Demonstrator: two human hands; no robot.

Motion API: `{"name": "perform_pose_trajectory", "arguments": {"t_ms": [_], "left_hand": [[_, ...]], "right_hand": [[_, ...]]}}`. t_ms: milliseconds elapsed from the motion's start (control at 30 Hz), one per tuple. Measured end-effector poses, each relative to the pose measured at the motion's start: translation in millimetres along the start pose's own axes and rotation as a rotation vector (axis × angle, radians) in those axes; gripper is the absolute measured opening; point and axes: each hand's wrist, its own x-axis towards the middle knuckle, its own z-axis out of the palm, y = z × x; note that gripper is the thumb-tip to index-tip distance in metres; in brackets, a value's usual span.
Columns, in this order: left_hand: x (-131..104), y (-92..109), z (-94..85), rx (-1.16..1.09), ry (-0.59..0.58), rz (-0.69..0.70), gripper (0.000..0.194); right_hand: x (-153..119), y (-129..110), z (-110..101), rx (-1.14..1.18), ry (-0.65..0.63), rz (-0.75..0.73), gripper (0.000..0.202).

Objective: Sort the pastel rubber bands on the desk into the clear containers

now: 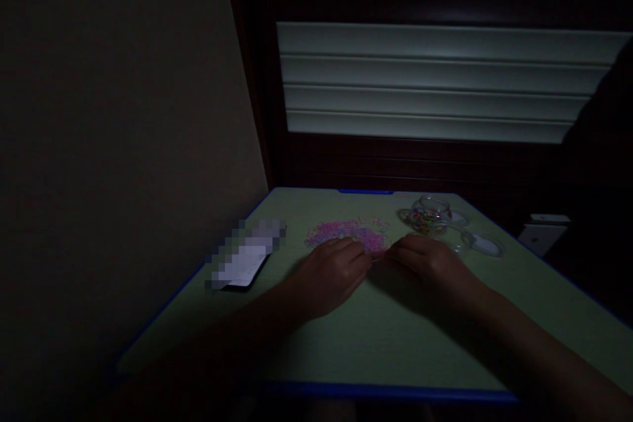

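Note:
A heap of small rubber bands (346, 229), mostly pink and lilac, lies spread on the pale green table. Just in front of it, my left hand (339, 275) is closed, its fingertips pinched together. My right hand (431, 265) faces it from the right, also in a pinch. A thin pinkish rubber band (378, 255) spans the short space between the fingertips, held by both hands. It is dim, and the fingers partly hide it. Behind my right hand stands a clear round jar (434, 206) with multicoloured bands inside.
The table (386, 349) has a blue edge. Clear round lids or dishes (487, 245) lie near the jar. A phone (252, 270), partly blurred out, rests at the left. A wall (123, 112) rises on the left; dark panelling with pale slats (425, 79) stands behind.

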Motion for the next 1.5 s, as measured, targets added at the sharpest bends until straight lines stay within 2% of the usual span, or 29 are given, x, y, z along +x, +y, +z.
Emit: {"name": "perform_pose_trajectory", "arguments": {"t_ms": [267, 400, 500, 633, 900, 1133, 1300, 1400, 1500], "left_hand": [[-3, -3, 4.9, 0.033, 0.029, 0.002, 0.016], [-3, -3, 4.5, 0.046, -0.018, 0.001, 0.017], [-3, -3, 3.7, 0.047, -0.049, -0.003, 0.018], [-2, -3, 3.3, 0.047, -0.054, 0.004, 0.018], [-2, -3, 3.9, 0.064, -0.053, 0.008, 0.019], [-2, -4, 3.6, 0.076, -0.065, 0.009, 0.018], [-1, -4, 0.0, 0.077, -0.068, -0.009, 0.016], [-1, -5, 0.3, 0.093, -0.103, -0.055, 0.017], [-2, -7, 2.1, 0.100, -0.147, -0.109, 0.017]], "right_hand": [[-5, 13, -2, -0.247, 0.027, 0.021, 0.018], [-7, 19, -12, -0.475, 0.059, 0.184, 0.018], [-8, 20, -22, -0.592, -0.011, 0.321, 0.022], [-11, 22, -28, -0.731, -0.060, 0.466, 0.017], [-20, 28, -30, -0.846, -0.108, 0.646, 0.023], [-20, 31, -29, -0.820, -0.143, 0.666, 0.024], [-20, 30, -29, -0.814, -0.122, 0.642, 0.023], [-17, 29, -31, -0.761, -0.079, 0.569, 0.020], [-13, 25, -27, -0.529, -0.015, 0.415, 0.019]]}}
